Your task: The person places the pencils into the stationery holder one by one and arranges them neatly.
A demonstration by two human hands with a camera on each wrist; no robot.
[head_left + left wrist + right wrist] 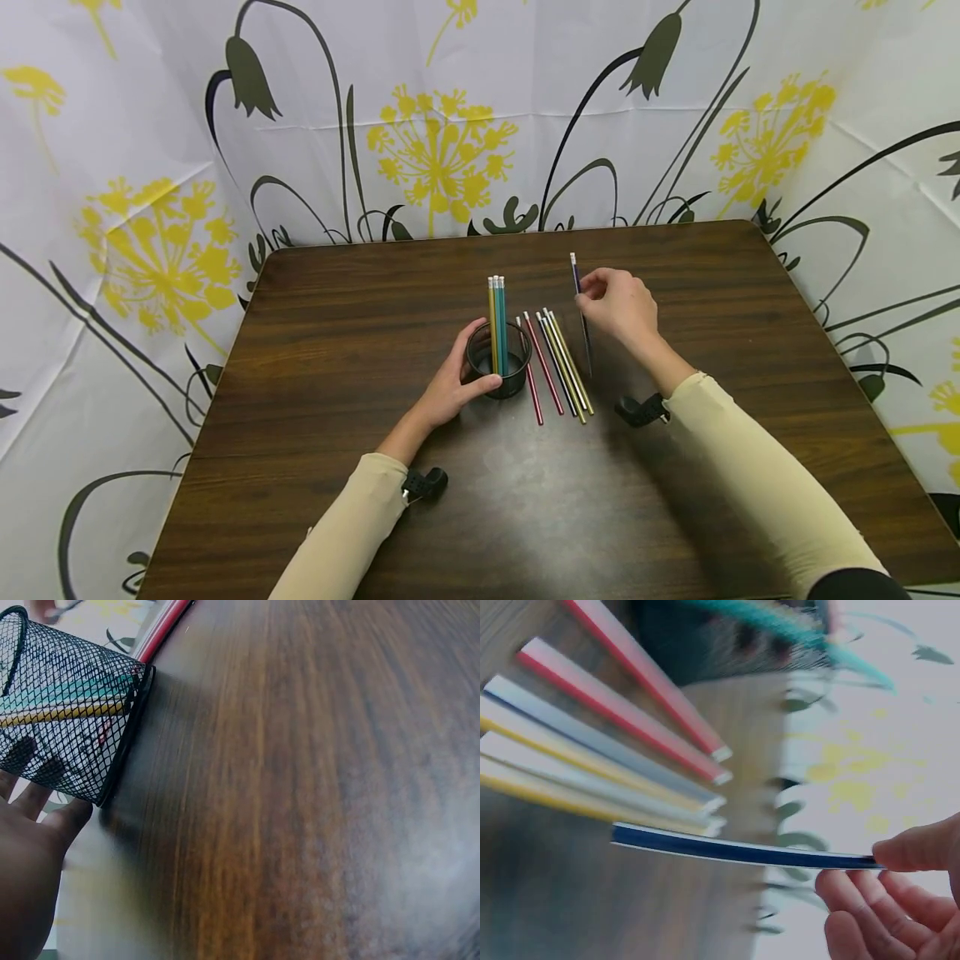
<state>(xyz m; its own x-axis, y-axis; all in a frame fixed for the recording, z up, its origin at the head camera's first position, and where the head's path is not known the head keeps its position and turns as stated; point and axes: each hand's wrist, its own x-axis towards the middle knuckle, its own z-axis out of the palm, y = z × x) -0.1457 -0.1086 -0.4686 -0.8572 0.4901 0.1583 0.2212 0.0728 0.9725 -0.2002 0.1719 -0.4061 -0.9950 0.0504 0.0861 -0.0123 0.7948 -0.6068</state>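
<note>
A black mesh pencil cup (514, 386) stands upright on the table, and my left hand (442, 393) grips it from the left with the thumb across the near side. Inside it several teal and yellow pencils (502, 312) stand with their eraser ends up; the mesh (71, 746) shows them through its wall in the left wrist view. My right hand (621, 307) pinches a dark blue pencil (585, 333) near its eraser end, between thumb and fingers. The right wrist view shows that blue pencil (705, 846) slanting beside the row of loose pencils.
Between the cup and my right hand lie red pencils (547, 369) and, right of them, dark, silver and gold pencils (567, 360), side by side. They rest on a dark wood table (337, 333). A floral cloth (450, 50) hangs behind the far edge.
</note>
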